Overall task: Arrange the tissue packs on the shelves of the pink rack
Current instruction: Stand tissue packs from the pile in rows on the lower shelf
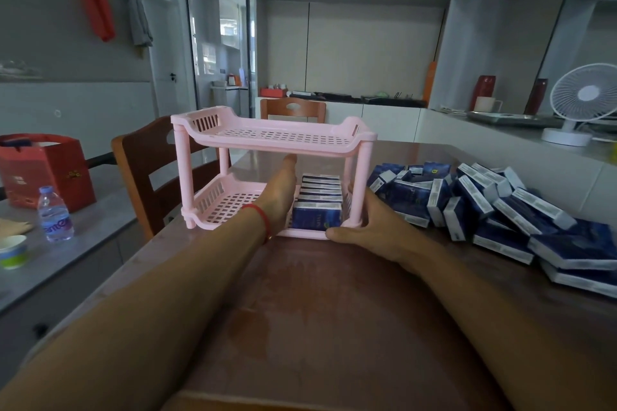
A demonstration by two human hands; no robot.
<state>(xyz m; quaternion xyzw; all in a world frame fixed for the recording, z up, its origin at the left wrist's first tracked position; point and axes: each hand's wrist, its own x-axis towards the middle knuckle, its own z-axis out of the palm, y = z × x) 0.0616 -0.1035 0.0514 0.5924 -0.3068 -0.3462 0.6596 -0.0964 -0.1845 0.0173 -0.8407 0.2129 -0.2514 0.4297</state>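
The table [334, 310] is bearing the pink rack [273, 136]; the left hand [280, 190], fingers straight, is reaching into the lower shelf beside the row of tissue packs [319, 200] while the right hand [370, 227] is cupping the rack's front corner, thumb along its rim, so a careless nudge risks toppling the row.

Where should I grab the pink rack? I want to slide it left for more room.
Judging by its shape, grip the pink rack by the upright corner posts at both ends, coming from the front. The slotted shelves look flimsy, and the row of tissue packs loads its lower right side.
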